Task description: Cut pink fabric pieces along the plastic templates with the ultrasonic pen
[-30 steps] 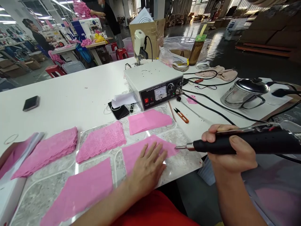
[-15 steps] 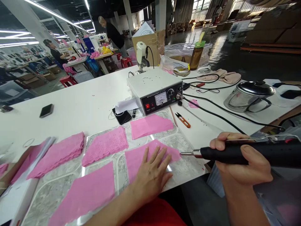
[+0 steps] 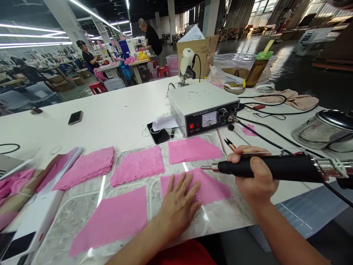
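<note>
I can see the left hand (image 3: 179, 204) laid palm down, fingers spread and gripping nothing, on a pink fabric piece (image 3: 213, 187). That piece lies flat under the fingers and reaches out to their right, plain and smooth, slightly sheer, with an angled outline that narrows to a point below the right hand (image 3: 255, 176). The right hand is closed around a black handheld tool (image 3: 292, 168), thumb on top; its slim metal tip (image 3: 208, 167) is at the fabric's far edge, just beyond the left fingertips, though I can't tell whether it touches. Under the cloth is a grey marbled mat (image 3: 220, 217), spread on the white tabletop (image 3: 110, 127). Left of the left hand lies another plain pink piece (image 3: 113, 217), and farther left and beyond it are two pink stacks with scalloped, lacy edges (image 3: 138, 165). Straight beyond the hands stands a pale metal box (image 3: 204, 94), its black front carrying a dial meter, a glowing red switch and a row of Chinese characters too small for me to read. Orange-handled snips (image 3: 230, 144) lie just beyond the right hand.
</note>
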The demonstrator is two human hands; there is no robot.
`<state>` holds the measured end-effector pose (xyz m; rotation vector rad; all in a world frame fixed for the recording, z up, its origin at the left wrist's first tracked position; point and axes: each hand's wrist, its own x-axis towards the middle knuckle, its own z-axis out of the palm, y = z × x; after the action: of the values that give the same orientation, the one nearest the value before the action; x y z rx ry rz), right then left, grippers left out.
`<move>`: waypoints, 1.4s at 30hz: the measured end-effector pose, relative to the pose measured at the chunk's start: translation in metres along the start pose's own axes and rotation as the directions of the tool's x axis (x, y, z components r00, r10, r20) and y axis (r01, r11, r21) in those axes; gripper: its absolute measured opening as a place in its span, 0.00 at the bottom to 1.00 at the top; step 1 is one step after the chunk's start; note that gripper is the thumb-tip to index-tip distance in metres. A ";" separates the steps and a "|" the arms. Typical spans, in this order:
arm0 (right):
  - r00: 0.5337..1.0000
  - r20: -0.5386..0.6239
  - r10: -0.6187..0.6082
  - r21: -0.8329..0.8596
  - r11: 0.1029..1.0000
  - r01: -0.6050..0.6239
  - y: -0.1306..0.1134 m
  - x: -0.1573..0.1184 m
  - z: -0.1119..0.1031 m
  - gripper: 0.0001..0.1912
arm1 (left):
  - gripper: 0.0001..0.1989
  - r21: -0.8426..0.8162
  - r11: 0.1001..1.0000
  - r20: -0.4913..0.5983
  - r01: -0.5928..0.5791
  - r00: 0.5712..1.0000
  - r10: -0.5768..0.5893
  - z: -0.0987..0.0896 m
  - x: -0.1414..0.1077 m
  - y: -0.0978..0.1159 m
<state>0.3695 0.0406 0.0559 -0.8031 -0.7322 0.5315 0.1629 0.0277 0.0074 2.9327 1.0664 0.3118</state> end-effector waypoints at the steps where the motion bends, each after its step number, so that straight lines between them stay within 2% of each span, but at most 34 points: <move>1: 1.000 0.011 -0.008 -0.012 1.000 0.008 0.002 0.000 0.001 0.07 | 0.24 -0.016 1.000 0.004 0.005 1.000 -0.005 0.001 0.000 0.000; 15: 1.000 -0.009 -0.027 -0.001 1.000 0.027 0.007 0.003 0.003 0.07 | 0.24 -0.106 0.994 0.039 0.022 0.999 -0.018 0.001 -0.001 -0.001; 21: 1.000 -0.011 -0.015 -0.050 0.999 0.014 0.010 0.003 0.002 0.09 | 0.24 -0.100 0.995 0.014 0.017 1.000 -0.015 0.002 -0.001 -0.002; 29: 1.000 0.025 -0.011 -0.033 0.999 0.011 0.011 0.002 0.004 0.07 | 0.24 -0.096 0.995 -0.002 0.013 1.000 -0.014 0.003 -0.002 -0.002; 37: 0.994 0.082 -0.079 -0.027 0.996 0.081 0.013 0.001 0.004 0.04 | 0.23 -0.053 0.998 0.013 -0.022 1.000 0.023 0.003 -0.001 -0.004; 42: 0.993 0.082 -0.086 -0.024 0.996 0.088 0.013 0.003 0.005 0.04 | 0.23 -0.033 0.999 -0.029 -0.042 0.999 0.041 0.006 -0.001 -0.006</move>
<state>0.3654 0.0525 0.0489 -0.7748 -0.8466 0.4782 0.1596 0.0319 0.0008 2.9326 0.9949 0.3686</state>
